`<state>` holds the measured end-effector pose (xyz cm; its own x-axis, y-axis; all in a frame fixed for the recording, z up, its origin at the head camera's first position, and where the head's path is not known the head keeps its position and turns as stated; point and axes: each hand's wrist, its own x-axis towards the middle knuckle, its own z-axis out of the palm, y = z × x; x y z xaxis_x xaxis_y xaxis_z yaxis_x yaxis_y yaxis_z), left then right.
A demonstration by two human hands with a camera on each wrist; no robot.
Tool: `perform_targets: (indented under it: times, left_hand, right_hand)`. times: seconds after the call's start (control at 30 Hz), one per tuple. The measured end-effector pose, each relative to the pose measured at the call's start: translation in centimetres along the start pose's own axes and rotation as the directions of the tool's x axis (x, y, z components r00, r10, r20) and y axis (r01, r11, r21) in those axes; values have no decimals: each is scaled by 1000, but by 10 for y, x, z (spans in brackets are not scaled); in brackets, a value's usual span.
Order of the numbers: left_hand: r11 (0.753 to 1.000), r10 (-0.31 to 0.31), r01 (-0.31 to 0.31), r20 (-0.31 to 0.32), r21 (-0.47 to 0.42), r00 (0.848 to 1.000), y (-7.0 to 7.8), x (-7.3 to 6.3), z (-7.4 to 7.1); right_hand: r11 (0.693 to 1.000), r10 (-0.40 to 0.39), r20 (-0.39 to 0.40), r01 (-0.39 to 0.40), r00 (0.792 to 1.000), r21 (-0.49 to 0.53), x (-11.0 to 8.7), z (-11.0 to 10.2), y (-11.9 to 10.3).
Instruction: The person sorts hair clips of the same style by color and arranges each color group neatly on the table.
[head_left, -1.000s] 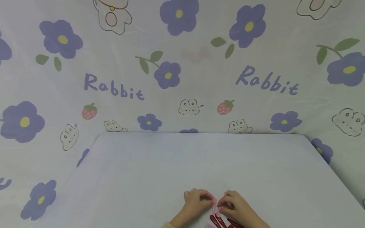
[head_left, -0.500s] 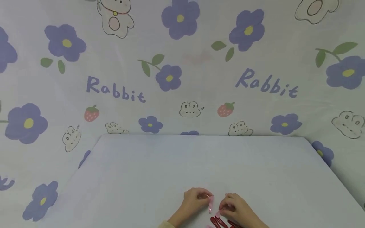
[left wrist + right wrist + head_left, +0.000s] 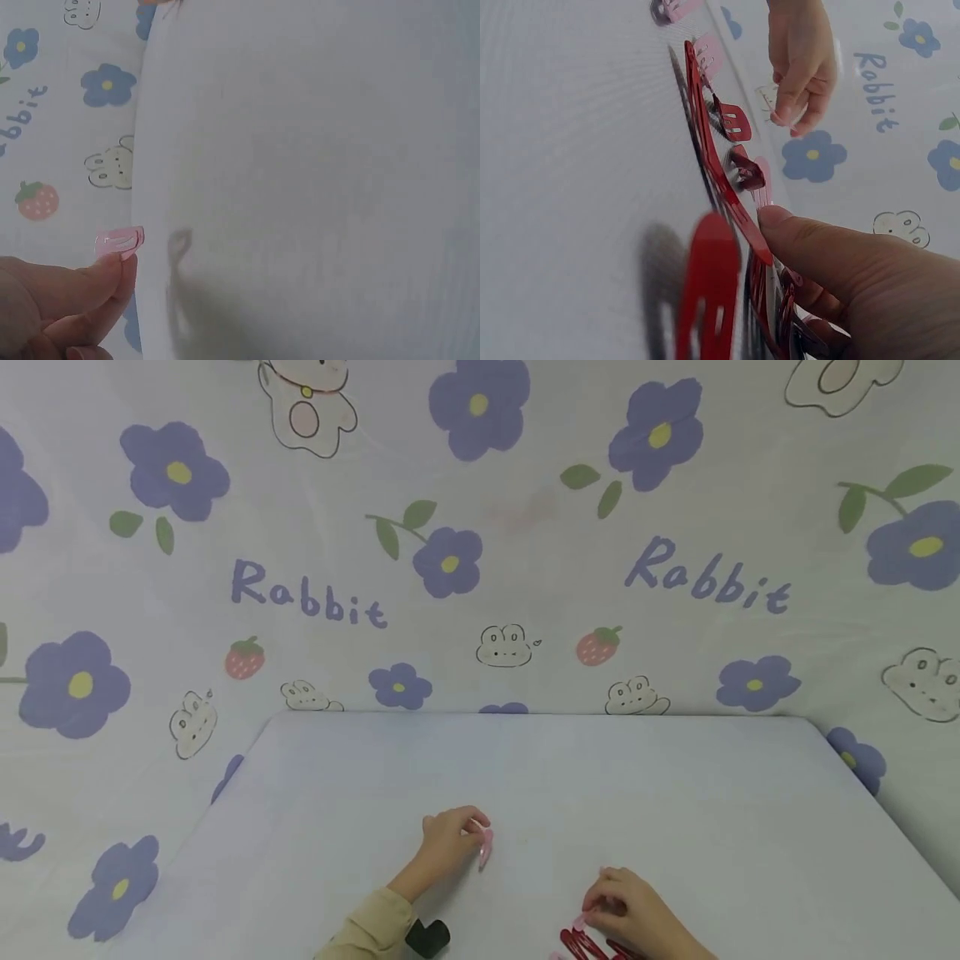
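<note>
My left hand [image 3: 452,839] pinches a pink snap hair clip [image 3: 486,847] between thumb and fingertips, held over the white table. The same pink hair clip [image 3: 120,241] shows at the fingertips in the left wrist view. My right hand [image 3: 626,902] is low over a pile of red hair clips [image 3: 581,943], its curled fingers pinching another pink hair clip [image 3: 580,922]. In the right wrist view, the thumb meets the end of that pink clip [image 3: 763,180], among several red clips [image 3: 727,180]; the fingertips behind are partly hidden.
The white table [image 3: 525,777] reaches back to a curtain [image 3: 517,593] printed with flowers and rabbits. A dark, rounded object [image 3: 427,937] shows beside the left sleeve [image 3: 375,922]. Another pink clip [image 3: 679,7] lies at the pile's far end in the right wrist view.
My left hand has drawn its pink clip away from the pile, up and to the left. The right hand has stayed nearly in place. The dark object by the sleeve has come into view.
</note>
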<state>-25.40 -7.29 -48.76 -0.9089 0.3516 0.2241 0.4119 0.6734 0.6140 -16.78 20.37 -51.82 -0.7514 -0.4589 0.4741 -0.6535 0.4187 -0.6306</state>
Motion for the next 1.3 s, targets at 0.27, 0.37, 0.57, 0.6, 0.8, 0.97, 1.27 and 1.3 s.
perform_targets:
  times: [0.27, 0.37, 0.57, 0.6, 0.8, 0.97, 1.27, 1.3]
  left_hand:
    - [994, -93, 95, -45, 48, 995, -39, 9, -30]
    - [988, -145, 148, -62, 40, 987, -54, 15, -43]
    - [971, -232, 236, -81, 47, 969, -75, 33, -66]
    - [967, -245, 250, -84, 56, 966, -77, 36, -69]
    - [951, -273, 288, -132, 111, 953, -95, 49, -76]
    - [960, -256, 268, -133, 83, 958, -116, 55, -76]
    - [994, 87, -73, -183, 82, 979, -265, 92, -22]
    - [993, 91, -74, -194, 93, 977, -272, 94, -19]
  right_hand:
    - [998, -18, 18, 19, 1000, -63, -9, 0, 3]
    - [996, -52, 15, 53, 999, -70, -10, -1, 3]
    - [997, -16, 3, 16, 1000, -75, -10, -6, 2]
    - [997, -9, 2, 9, 1000, -76, -10, -6, 2]
    - [997, -7, -14, 6, 1000, -77, -8, -4, 2]
    - [996, 4, -20, -5, 1000, -89, -7, -2, 2]
    - [986, 45, -8, -46, 999, -158, -3, 0, -3]
    - [986, 50, -4, -50, 999, -161, -2, 0, -4]
